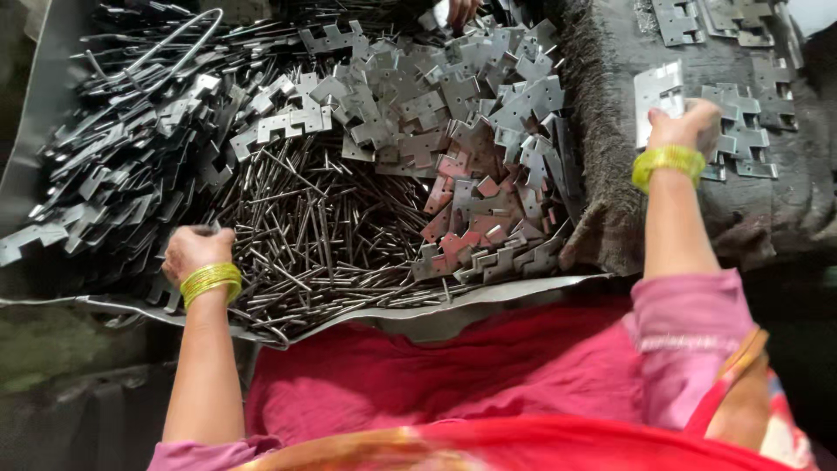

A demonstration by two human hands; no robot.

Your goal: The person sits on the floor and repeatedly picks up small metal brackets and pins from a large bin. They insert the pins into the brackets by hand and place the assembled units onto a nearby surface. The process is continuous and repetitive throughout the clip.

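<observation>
My left hand (193, 249) rests fingers-down in a heap of thin metal pins (314, 227), at its left edge beside dark bent metal strips (113, 157); whether it grips a pin is hidden. My right hand (689, 125) reaches to the right onto a dark cloth (610, 174) and closes on a shiny notched hinge plate (658, 92) among a small group of such plates (741, 131). A large pile of grey notched hinge plates (453, 122) lies between the two hands. Both wrists wear yellow-green bangles.
The parts lie on a metal sheet whose front edge (488, 296) curls over my red-clad lap (453, 375). More plates (724, 17) sit at the far right on the cloth. Another person's fingers (462, 9) show at the top edge.
</observation>
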